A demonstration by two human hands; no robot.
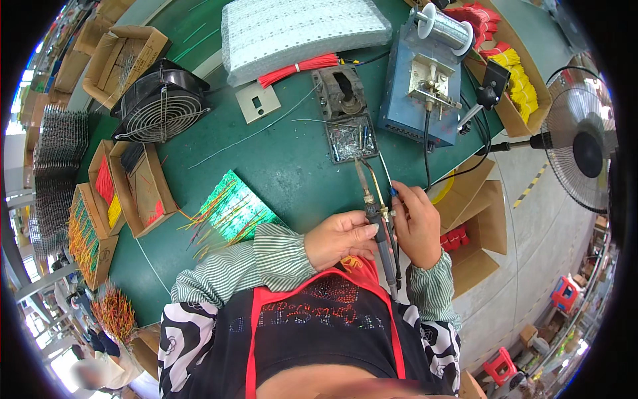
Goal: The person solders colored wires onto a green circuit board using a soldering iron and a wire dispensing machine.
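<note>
My left hand (339, 238) is closed round the grey handle of a soldering iron (383, 249), which stands tilted with its tip toward the table's far side. A brass-coloured feed tube is fixed along the iron. Right beside it, my right hand (417, 223) pinches a slim blue-handled tool (393, 191) with a thin straight shaft, like a small screwdriver. Just beyond the iron's tip lies a dark metal iron stand (337, 90) with a tray of solder scraps (349, 141). To the left, a shiny green board (242, 211) carries several red and yellow wires.
A blue solder feeder (405, 100) with a wire spool (445, 30) stands at the back right. A black fan (161, 100) and cardboard boxes (143, 216) of wires sit left. A bubble-wrapped stack (306, 33) lies at the back. A standing fan (585, 143) is right.
</note>
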